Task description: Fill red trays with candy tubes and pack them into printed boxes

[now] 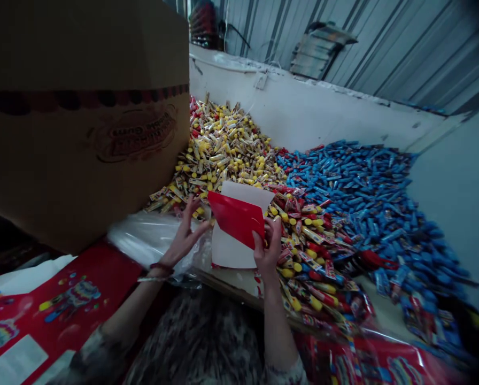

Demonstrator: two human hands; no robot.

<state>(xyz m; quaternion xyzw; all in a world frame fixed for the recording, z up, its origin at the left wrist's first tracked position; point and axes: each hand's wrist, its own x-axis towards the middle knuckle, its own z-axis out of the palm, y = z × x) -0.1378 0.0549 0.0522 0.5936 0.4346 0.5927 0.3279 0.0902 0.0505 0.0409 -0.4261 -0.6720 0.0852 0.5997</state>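
Red-and-white card [232, 250]: between both hands, just before yellow candy heap [223, 147], red flap folded forward.
Right hand [268, 248]: fingers clamped on card's right edge.
Left hand [183, 236]: fingers apart, tips at left edge.
Blue candy heap [355, 187] at right; cardboard box [83, 123] at left.

- Card [236, 227]: thin paper or card, red face glossy, white face matt.
- Box [83, 117]: brown corrugated cardboard, matt, with dull print.
- Sweets [344, 187]: shiny plastic wrappers.
- Bag [151, 238]: clear plastic film, glossy, crinkled.
- Wall [384, 43]: ribbed sheet metal, dull sheen.
- Sheet [43, 315]: red printed, glossy.
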